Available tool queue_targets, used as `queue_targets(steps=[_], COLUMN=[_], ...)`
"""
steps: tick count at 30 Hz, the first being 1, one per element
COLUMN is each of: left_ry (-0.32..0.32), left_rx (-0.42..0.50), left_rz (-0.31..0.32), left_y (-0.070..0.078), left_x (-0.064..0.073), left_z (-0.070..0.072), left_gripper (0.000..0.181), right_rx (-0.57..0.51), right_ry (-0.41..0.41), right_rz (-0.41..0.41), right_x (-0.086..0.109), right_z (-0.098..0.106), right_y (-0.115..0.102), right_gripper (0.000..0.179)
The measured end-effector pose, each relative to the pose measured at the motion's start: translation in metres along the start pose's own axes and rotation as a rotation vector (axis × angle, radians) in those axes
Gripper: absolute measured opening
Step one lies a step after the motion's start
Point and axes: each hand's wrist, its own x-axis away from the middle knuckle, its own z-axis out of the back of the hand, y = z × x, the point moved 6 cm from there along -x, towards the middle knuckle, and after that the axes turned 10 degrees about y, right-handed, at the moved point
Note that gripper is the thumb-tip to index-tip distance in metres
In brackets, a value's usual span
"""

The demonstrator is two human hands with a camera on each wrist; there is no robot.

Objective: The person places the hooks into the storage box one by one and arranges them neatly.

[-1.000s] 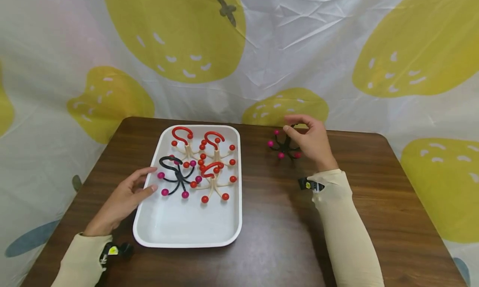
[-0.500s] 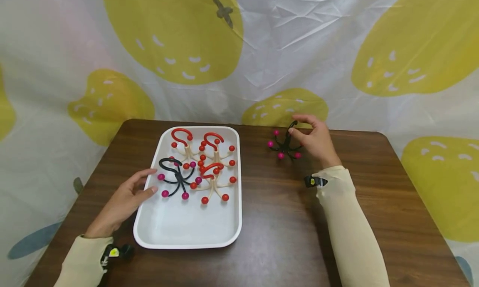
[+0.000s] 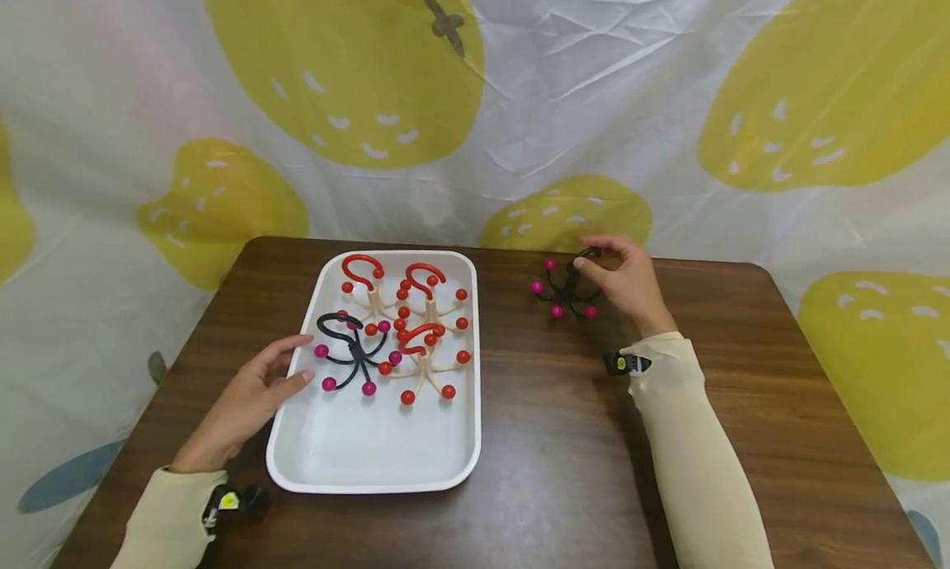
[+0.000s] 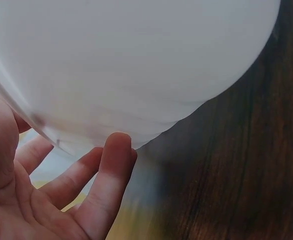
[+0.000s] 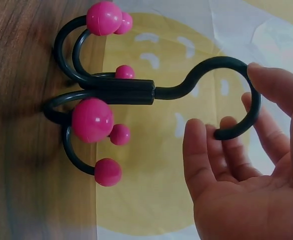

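My right hand (image 3: 629, 284) is at the curved handle of a black massager (image 5: 119, 92) with pink ball tips, its balls down on the table. In the right wrist view the thumb touches the hooked handle and the other fingers spread around and behind it. My left hand (image 3: 245, 400) rests at the left edge of a white tray (image 3: 371, 484), thumb and forefinger tips over the rim. In the left wrist view its fingers (image 4: 111, 165) lie along the tray's outer wall. Inside the tray stand another black massager (image 3: 358, 350) and several beige ones (image 3: 424, 363) with red handles and balls.
The brown wooden table (image 3: 549, 453) carries the tray left of middle and the loose massager near the back edge. A white curtain (image 3: 416, 190) with yellow fruit prints hangs right behind that edge.
The right hand first shifts slightly right, then stays about there. The loose massager's hooked handle has turned and now curves toward the right; its balls stay in place. Left hand and tray keep their places.
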Motion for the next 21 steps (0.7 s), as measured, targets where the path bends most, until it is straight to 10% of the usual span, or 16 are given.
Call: queue_targets(steps=[21], left_ry=[-0.01], left_rx=[0.04], left_rz=[-0.02], left_y=[-0.001], left_x=[0.002], left_z=[0.0], left_gripper=[0.061], right_rx=[0.016], right_ry=[0.0], right_rz=[-0.017], right_x=[0.015], right_z=[0.005], right_y=[-0.042], right_gripper=[0.025])
